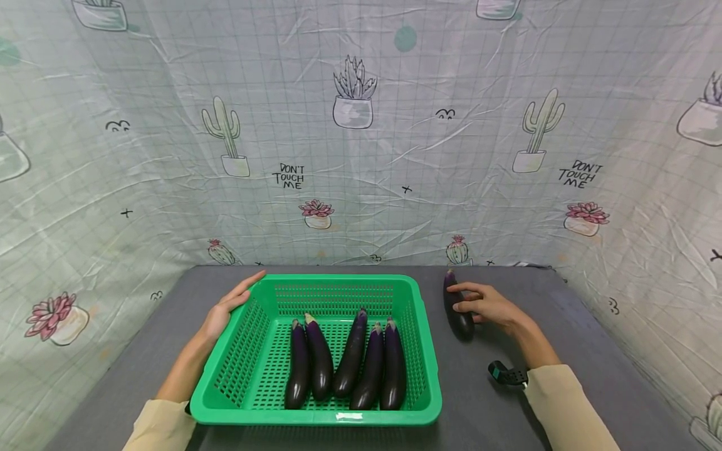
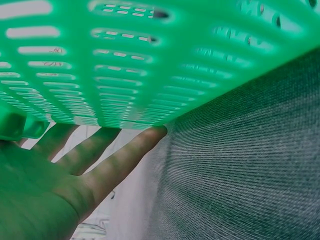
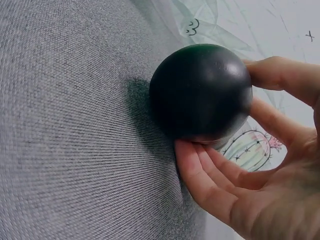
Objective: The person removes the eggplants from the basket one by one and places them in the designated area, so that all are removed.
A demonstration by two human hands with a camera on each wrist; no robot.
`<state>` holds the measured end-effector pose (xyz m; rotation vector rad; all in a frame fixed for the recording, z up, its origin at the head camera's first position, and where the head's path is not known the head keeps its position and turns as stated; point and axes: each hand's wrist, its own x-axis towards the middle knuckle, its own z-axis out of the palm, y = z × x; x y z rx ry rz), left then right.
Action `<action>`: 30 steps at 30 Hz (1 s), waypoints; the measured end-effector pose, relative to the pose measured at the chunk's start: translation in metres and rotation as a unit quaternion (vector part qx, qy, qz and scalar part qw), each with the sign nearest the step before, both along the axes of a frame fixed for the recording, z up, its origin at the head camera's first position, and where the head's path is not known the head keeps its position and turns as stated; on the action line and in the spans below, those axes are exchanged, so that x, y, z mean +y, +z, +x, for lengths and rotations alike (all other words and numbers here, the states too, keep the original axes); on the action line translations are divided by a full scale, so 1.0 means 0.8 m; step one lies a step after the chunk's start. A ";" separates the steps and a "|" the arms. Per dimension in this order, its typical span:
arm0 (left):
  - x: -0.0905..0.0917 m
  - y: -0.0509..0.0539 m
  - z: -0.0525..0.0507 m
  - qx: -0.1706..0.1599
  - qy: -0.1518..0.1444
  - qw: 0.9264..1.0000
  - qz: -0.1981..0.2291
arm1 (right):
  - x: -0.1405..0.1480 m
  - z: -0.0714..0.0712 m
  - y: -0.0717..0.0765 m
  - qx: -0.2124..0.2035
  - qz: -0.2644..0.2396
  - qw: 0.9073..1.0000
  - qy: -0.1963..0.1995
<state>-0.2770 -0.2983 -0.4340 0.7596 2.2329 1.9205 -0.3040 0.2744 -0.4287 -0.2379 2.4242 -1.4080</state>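
six eggplants [image 1: 352,354], grey tabletop [image 1: 468,407], cactus-print sheeting [image 1: 429,156]

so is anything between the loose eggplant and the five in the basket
Yes: the green basket's right wall stands between the loose eggplant, held by the right hand, and the five eggplants inside. Nothing else visible does.

We are looking into a small curtained-off booth, apparently improvised. A wrinkled pale sheet [image 1: 361,147] hangs across the upper part of the frame and down its left and right sides, printed with potted cacti [image 1: 225,128], grid lines and the words "DON'T TOUCH ME" [image 1: 291,176]. Along the bottom we see a grey tabletop [image 1: 468,394] with a woven surface. We cannot tell what sort of room surrounds it.
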 end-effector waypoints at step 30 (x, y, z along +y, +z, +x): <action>0.001 0.002 0.002 0.007 0.013 1.000 -0.017 | -0.001 -0.001 0.001 0.022 0.043 0.999 0.004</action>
